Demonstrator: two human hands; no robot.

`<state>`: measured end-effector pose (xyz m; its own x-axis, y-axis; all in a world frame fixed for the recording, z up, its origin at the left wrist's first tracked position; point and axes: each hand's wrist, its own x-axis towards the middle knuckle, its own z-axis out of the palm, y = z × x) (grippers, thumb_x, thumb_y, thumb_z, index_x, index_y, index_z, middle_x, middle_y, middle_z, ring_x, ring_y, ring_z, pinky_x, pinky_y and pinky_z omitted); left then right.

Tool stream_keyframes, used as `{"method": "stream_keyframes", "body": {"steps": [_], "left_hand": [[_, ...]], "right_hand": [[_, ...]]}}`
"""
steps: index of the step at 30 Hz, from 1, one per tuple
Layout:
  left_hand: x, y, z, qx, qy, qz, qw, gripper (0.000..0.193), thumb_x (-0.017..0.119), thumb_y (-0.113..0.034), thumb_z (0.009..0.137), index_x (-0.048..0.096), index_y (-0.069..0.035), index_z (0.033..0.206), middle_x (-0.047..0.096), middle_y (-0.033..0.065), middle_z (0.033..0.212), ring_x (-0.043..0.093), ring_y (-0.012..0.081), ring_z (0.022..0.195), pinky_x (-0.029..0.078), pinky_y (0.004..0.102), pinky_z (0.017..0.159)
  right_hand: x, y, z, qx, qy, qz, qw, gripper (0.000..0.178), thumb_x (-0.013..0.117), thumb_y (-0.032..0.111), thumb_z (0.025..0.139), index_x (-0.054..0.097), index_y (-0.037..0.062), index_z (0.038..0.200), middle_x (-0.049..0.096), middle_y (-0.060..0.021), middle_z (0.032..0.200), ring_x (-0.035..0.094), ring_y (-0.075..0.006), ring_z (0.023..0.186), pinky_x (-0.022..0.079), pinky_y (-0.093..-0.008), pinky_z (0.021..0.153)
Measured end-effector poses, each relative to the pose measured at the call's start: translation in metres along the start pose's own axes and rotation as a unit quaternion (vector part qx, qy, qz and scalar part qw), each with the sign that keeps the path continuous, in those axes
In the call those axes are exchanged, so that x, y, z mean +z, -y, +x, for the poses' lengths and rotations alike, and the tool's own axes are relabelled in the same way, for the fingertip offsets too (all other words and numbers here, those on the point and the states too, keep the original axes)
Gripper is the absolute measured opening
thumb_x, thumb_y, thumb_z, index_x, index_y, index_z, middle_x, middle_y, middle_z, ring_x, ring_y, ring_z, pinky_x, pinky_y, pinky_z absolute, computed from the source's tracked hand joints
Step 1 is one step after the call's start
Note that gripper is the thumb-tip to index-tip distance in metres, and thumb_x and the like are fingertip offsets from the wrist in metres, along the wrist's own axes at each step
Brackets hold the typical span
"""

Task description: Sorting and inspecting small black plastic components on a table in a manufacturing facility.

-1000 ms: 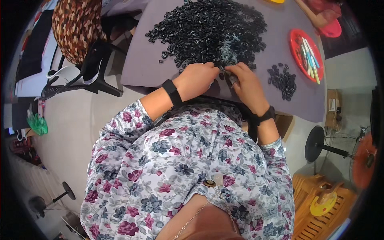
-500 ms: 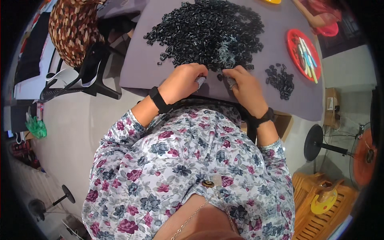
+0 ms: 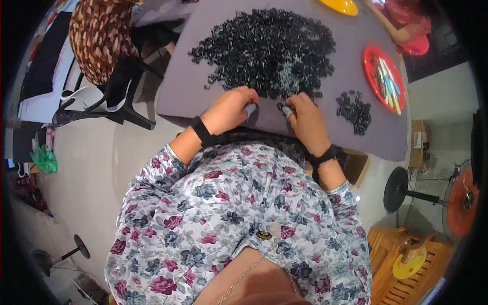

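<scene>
A wide heap of small black plastic-looking pieces (image 3: pixel 259 48) covers the middle of the cloth-topped table (image 3: pixel 175 94). Thin greyish shavings (image 3: pixel 291 76) lie on its near right part. My left hand (image 3: pixel 231 108) is at the heap's near edge, fingers curled toward a grey-wrapped thumb; whatever it holds is hidden. Opposite it, my right hand (image 3: pixel 306 122) pinches, with a dark small piece (image 3: pixel 280 107) at its fingertips beside another grey wrap. A smaller group of black pieces (image 3: pixel 354 113) lies right of my right hand.
A red plate (image 3: pixel 367 66) with several knife-like tools (image 3: pixel 389 84) stands at the right, a yellow plate (image 3: pixel 341 6) at the far edge. One person (image 3: pixel 104 40) sits at the left by a black chair (image 3: pixel 134 99); another (image 3: pixel 401 23) is at the far right. A fan (image 3: pixel 395 189) stands right.
My right hand has drawn slightly nearer to me, and a dark piece now shows at its fingertips. My left hand has shifted slightly left and down. The whole view has tilted a little.
</scene>
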<state>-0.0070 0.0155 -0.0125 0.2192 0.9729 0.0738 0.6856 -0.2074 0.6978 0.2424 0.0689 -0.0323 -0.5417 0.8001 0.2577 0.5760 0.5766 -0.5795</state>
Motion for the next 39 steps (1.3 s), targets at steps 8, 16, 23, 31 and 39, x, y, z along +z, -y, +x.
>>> {"method": "stream_keyframes", "body": {"steps": [8, 16, 23, 31, 39], "left_hand": [[0.007, 0.007, -0.006, 0.009, -0.033, 0.004, 0.999, 0.038, 0.060, 0.013, 0.072, 0.065, -0.002, 0.108, 0.064, 0.0157, 0.099, 0.066, 0.0351, 0.094, 0.053, 0.0412, 0.082], [0.008, 0.009, -0.007, 0.015, -0.031, 0.004, 0.999, 0.038, 0.061, 0.012, 0.074, 0.065, -0.002, 0.108, 0.063, 0.0148, 0.096, 0.064, 0.0347, 0.092, 0.052, 0.0414, 0.080], [0.006, 0.005, -0.007, 0.022, -0.035, -0.011, 0.999, 0.037, 0.060, 0.013, 0.074, 0.065, -0.002, 0.107, 0.063, 0.0147, 0.096, 0.065, 0.0348, 0.091, 0.052, 0.0406, 0.079], [0.007, 0.009, -0.007, 0.024, -0.038, -0.001, 0.999, 0.035, 0.060, 0.013, 0.075, 0.065, -0.002, 0.107, 0.064, 0.0152, 0.095, 0.065, 0.0353, 0.091, 0.053, 0.0410, 0.079], [0.009, 0.008, -0.007, 0.028, -0.054, -0.010, 0.998, 0.033, 0.059, 0.010, 0.074, 0.066, -0.002, 0.104, 0.066, 0.0178, 0.096, 0.065, 0.0393, 0.094, 0.053, 0.0456, 0.082]], "right_hand": [[0.003, 0.000, 0.000, 0.010, -0.017, 0.028, 0.999, 0.016, 0.061, -0.001, 0.084, 0.059, 0.0042, 0.099, 0.061, -0.0152, 0.096, 0.064, -0.0398, 0.089, 0.050, -0.0483, 0.075], [0.003, -0.002, -0.006, 0.050, -0.031, 0.116, 0.991, 0.025, 0.064, -0.001, 0.081, 0.062, 0.0029, 0.105, 0.064, -0.0157, 0.098, 0.066, -0.0381, 0.091, 0.052, -0.0445, 0.078], [0.007, -0.007, -0.007, 0.029, -0.048, 0.096, 0.994, 0.022, 0.061, -0.003, 0.082, 0.066, -0.0009, 0.104, 0.063, -0.0127, 0.095, 0.065, -0.0279, 0.083, 0.052, -0.0359, 0.074], [0.009, -0.010, -0.016, 0.031, -0.077, 0.143, 0.986, 0.030, 0.056, -0.006, 0.080, 0.069, -0.0020, 0.107, 0.063, -0.0122, 0.094, 0.066, -0.0251, 0.085, 0.051, -0.0322, 0.075], [0.014, -0.012, -0.013, 0.050, -0.126, 0.176, 0.975, 0.031, 0.052, -0.007, 0.078, 0.069, -0.0010, 0.103, 0.066, -0.0142, 0.097, 0.065, -0.0285, 0.082, 0.051, -0.0352, 0.074]]}}
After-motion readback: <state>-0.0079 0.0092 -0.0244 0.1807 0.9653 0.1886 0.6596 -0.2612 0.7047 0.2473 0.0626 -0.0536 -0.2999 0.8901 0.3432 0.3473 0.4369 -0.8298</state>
